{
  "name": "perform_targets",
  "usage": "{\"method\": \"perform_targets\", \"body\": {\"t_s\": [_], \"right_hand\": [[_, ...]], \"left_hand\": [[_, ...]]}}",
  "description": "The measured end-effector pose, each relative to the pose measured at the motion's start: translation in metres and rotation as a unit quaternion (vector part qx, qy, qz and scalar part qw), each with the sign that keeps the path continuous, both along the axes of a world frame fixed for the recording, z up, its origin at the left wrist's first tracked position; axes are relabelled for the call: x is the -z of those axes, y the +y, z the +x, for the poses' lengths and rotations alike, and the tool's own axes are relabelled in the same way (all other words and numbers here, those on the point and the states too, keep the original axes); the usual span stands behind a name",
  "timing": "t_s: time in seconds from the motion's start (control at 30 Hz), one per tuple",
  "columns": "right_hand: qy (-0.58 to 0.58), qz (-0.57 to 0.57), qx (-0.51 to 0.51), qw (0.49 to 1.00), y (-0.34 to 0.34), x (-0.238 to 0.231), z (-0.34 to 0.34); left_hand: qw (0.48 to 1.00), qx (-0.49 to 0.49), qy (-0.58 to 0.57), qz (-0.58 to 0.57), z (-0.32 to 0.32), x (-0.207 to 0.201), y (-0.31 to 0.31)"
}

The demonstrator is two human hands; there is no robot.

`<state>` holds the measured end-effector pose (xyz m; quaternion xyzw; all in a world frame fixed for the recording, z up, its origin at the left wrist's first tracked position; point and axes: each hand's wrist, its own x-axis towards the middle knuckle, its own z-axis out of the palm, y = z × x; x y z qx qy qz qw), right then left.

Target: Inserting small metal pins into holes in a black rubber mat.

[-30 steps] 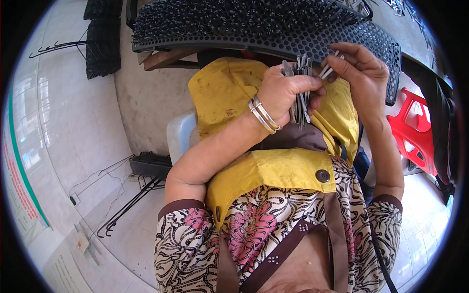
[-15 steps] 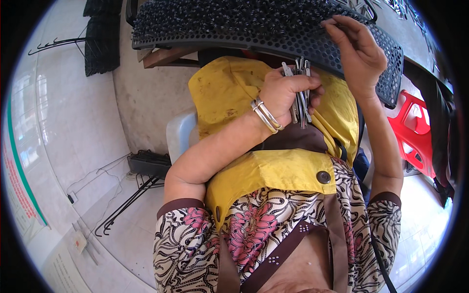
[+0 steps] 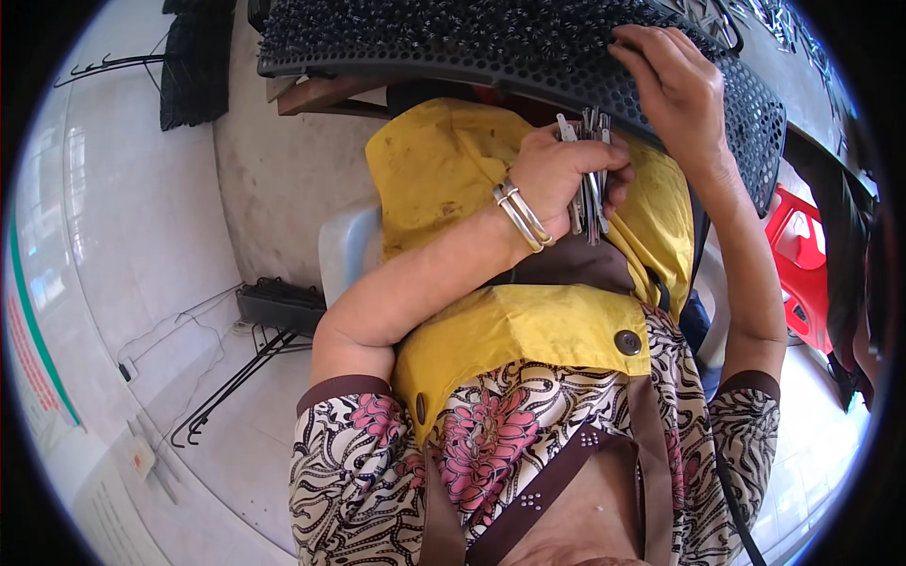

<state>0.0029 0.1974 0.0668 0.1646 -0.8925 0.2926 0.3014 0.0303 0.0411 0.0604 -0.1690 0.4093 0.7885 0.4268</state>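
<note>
A bundle of slim, shiny metal strips (image 3: pixel 593 193) is gripped by my left hand (image 3: pixel 557 174), held over the yellow apron on my lap. The strips stick out above and below the closed fingers. My right hand (image 3: pixel 687 104) is bent over the black perforated tray (image 3: pixel 750 127), its thumb and index finger close together at the edge of the packed area. Whatever lies between those fingertips is too small or hidden to make out. Many small dark pieces with shiny tips (image 3: pixel 425 33) stand densely in the tray's holes, while the holes at its right end are bare.
Loose metal pieces (image 3: pixel 797 38) lie on the grey surface beyond the tray. A red plastic stool (image 3: pixel 802 274) stands at the right. Black hooked rods (image 3: pixel 226 391) and a dark box-like object (image 3: pixel 278 304) sit at the left, near a tiled wall (image 3: pixel 142 226).
My right hand has moved slightly left along the tray, fingertips still close together. The left hand keeps its bundle, a little farther right in view. The whole view has shifted slightly.
</note>
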Motion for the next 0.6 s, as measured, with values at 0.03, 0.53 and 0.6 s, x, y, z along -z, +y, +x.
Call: {"method": "perform_targets", "body": {"t_s": [0.03, 0.53, 0.6], "right_hand": [[-0.001, 0.0, -0.001, 1.0, -0.001, 0.0, 0.001], [0.306, -0.44, -0.284, 0.795, -0.027, 0.033, -0.047], [0.287, -0.412, -0.28, 0.819, -0.03, 0.027, -0.046]], "left_hand": [[1.0, 0.001, 0.0, 0.001, 0.0, 0.0, 0.0], [1.0, 0.008, -0.008, 0.0, -0.002, 0.002, 0.003], [1.0, 0.004, -0.01, 0.001, -0.001, 0.002, 0.001]]}}
